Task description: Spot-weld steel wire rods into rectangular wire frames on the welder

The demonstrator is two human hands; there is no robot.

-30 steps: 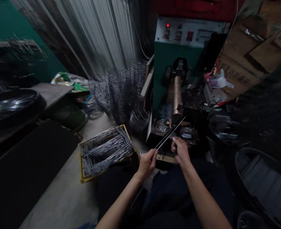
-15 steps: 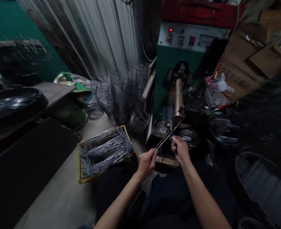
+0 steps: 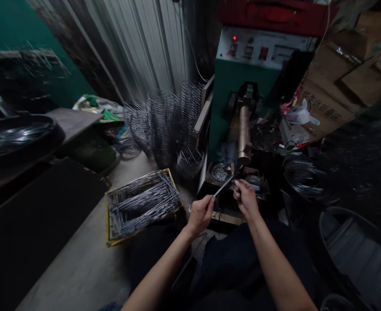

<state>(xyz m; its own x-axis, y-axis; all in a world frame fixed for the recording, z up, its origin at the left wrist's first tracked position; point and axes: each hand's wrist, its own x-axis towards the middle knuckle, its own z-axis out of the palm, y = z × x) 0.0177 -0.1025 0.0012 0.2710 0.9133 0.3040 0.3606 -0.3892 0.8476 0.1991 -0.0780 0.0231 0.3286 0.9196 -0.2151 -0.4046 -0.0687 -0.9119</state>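
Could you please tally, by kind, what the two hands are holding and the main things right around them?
Hands: 2, left hand and right hand
Metal rods held: 1, metal rod gripped by both hands
Green machines: 1, machine
Yellow trays of bent wire: 1, tray
Small dishes of metal bits: 1, dish
Total: 6

Green machine (image 3: 224, 90), seemingly yellow tray (image 3: 108, 224)

A thin, straight, shiny metal rod (image 3: 223, 186) is held tilted, its lower end pinched at the left, its upper end raised toward the machine's copper-coloured arm (image 3: 244, 138).
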